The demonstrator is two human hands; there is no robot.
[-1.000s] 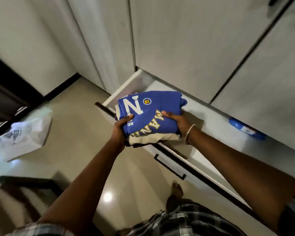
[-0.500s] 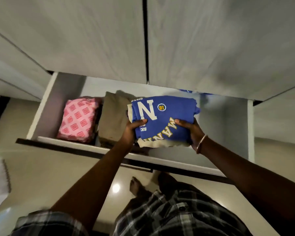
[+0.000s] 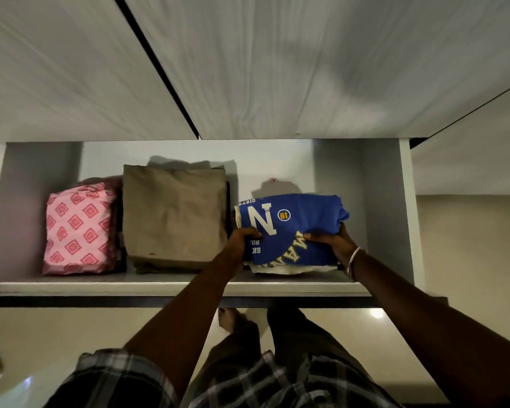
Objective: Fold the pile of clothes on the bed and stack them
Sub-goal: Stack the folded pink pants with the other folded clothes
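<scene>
A small stack of folded clothes, topped by a blue shirt (image 3: 295, 222) with a white N and yellow letters, lies in the right part of an open white drawer (image 3: 171, 285). A cream garment (image 3: 280, 269) shows under the blue one. My left hand (image 3: 242, 240) grips the stack's near left edge, thumb on top. My right hand (image 3: 333, 241), with a metal bangle at the wrist, grips its near right edge. Whether the stack rests on the drawer floor is unclear.
In the same drawer a folded khaki pile (image 3: 174, 216) sits in the middle and a pink patterned bundle (image 3: 77, 228) at the left. White wardrobe doors (image 3: 277, 69) rise above. Beige floor and my feet (image 3: 233, 319) lie below the drawer front.
My view swung to face the drawer squarely. Both hands carried the blue-topped stack rightward and down into the drawer's right section, beside the khaki pile.
</scene>
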